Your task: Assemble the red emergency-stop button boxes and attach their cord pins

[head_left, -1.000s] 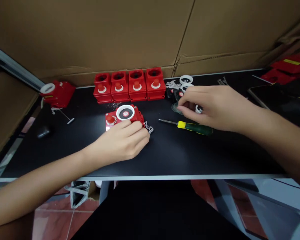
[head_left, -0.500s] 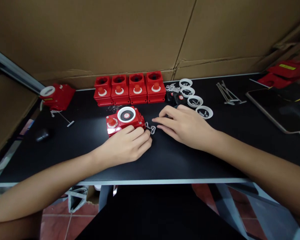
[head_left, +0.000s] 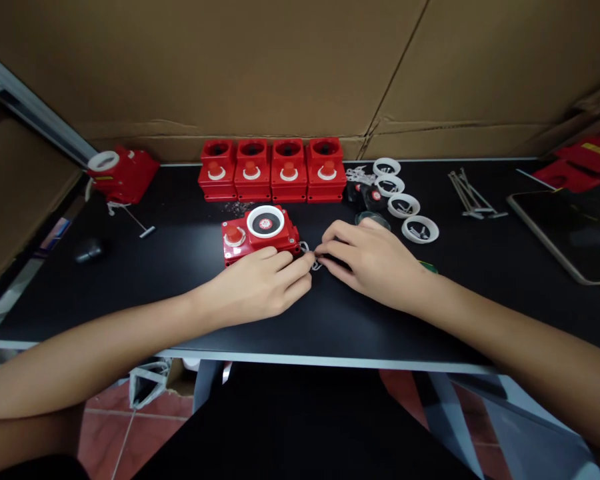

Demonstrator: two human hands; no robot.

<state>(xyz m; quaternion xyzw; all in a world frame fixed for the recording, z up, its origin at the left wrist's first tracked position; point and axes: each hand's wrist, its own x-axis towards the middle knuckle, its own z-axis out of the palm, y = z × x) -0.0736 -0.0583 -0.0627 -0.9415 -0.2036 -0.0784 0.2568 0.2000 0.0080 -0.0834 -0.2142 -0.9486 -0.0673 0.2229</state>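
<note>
A red box [head_left: 250, 248] lies flat on the black table, with a red button and a white ring around a black disc on its upper face. A short white chain [head_left: 317, 265] trails from its right end. My left hand [head_left: 263, 283] rests along the near side of the box, its fingertips pinched on the chain. From the right, my right hand [head_left: 370, 263] meets it, thumb and forefinger closed on the same chain. The fingers partly hide the links, and the near side of the box is covered by my left hand.
Several red boxes [head_left: 289, 187] stand in a row at the back. Right of them are loose white chains [head_left: 361, 175], black discs [head_left: 373, 197] and white rings [head_left: 420, 229] holding small metal parts. Farther right lie T-shaped metal rods [head_left: 473, 193] and a dark tablet-like slab [head_left: 565, 233].
My right hand has moved left, closing its fingers on the chain beside my left fingertips. My left fingertips have shifted onto the chain. The whole view has shifted slightly.
</note>
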